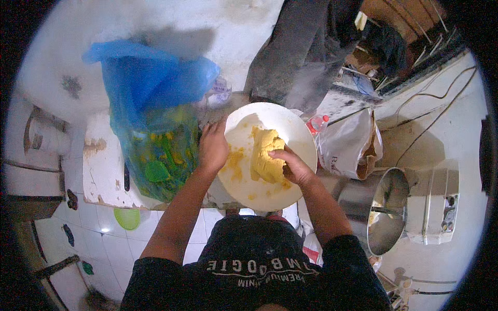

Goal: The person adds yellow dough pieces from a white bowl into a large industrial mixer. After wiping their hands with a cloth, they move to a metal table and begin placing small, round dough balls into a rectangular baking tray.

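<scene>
A wide, round, pale basin [236,189] is in front of me, with smears and crumbs of yellow dough over its inside. Toward its right half sits a thick, uneven lump of yellow dough [265,163]. My right hand [295,166] grips the lump's right side, the thumb pressed on top and the other fingers mostly hidden. At the basin's left rim, my left hand [213,147] holds the edge, its fingers reaching along the outer side. Close to that hand stands a blue translucent plastic bag [150,88] with green and yellow-orange contents.
The bag rests on a worn white tabletop [98,176]. Past the basin are a dark grey cloth [295,57], a red-capped bottle [317,123] and a white paper bag [347,147]. A steel drum [363,207] lies at right. Below left is a lime-green round item [127,217].
</scene>
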`<action>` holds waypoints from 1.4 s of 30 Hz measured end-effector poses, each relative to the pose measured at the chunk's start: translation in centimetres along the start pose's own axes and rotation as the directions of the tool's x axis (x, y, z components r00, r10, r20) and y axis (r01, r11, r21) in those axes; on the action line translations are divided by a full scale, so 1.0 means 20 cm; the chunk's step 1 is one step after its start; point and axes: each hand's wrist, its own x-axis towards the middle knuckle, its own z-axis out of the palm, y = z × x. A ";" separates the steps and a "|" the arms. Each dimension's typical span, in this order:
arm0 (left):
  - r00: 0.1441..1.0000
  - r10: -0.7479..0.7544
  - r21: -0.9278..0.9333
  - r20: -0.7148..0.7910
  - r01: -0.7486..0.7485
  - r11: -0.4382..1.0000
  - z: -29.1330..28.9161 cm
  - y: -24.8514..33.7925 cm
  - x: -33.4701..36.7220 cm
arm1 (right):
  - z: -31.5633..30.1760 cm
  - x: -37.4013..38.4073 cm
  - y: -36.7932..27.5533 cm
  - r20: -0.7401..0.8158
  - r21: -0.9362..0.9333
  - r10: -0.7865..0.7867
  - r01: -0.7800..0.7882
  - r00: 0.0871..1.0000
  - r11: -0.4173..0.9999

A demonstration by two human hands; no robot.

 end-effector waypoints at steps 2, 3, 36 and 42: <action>0.990 0.100 0.024 -0.095 -0.098 0.995 -0.02 -0.01 0.01 | 0.06 -0.07 -0.04 -0.038 0.230 0.039 -0.030 0.998 0.973; 0.979 0.149 0.041 -0.143 -0.144 0.989 -0.03 0.00 0.01 | 0.02 -0.04 0.01 -0.042 0.276 0.034 -0.022 0.999 0.961; 0.419 0.762 -0.866 0.494 0.165 0.471 0.41 2.55 -0.15 | -1.00 -1.80 -0.23 -0.728 -0.107 -0.606 0.820 0.321 0.563; 0.273 0.531 -0.561 0.803 0.648 0.516 1.07 2.78 -0.48 | -1.44 -1.96 0.10 -0.817 -0.569 -0.572 0.057 0.074 0.820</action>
